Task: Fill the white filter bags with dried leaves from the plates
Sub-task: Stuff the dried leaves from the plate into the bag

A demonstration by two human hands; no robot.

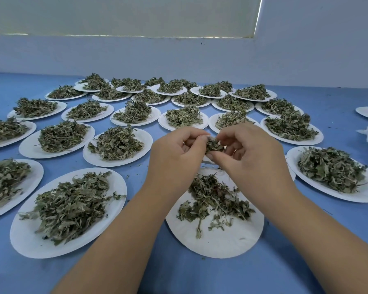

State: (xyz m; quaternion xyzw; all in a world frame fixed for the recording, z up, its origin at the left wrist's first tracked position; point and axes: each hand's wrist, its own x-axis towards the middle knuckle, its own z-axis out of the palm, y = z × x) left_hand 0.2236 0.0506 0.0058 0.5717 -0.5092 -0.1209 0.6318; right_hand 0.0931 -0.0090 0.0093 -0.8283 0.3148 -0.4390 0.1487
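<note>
Above the nearest plate (215, 242), the left hand (176, 153) pinched a largely hidden white filter bag (208, 159). The right hand (255, 153), fingers curled, pinched a clump of dried leaves (214, 145) at its mouth. Heaped plates (87, 154) covered the blue table (179, 272).

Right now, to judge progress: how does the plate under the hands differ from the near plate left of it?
The plate under the hands holds few, scattered leaves; the left plate holds a full heap. The first shows much bare white; the left plate little. Both are white.
</note>
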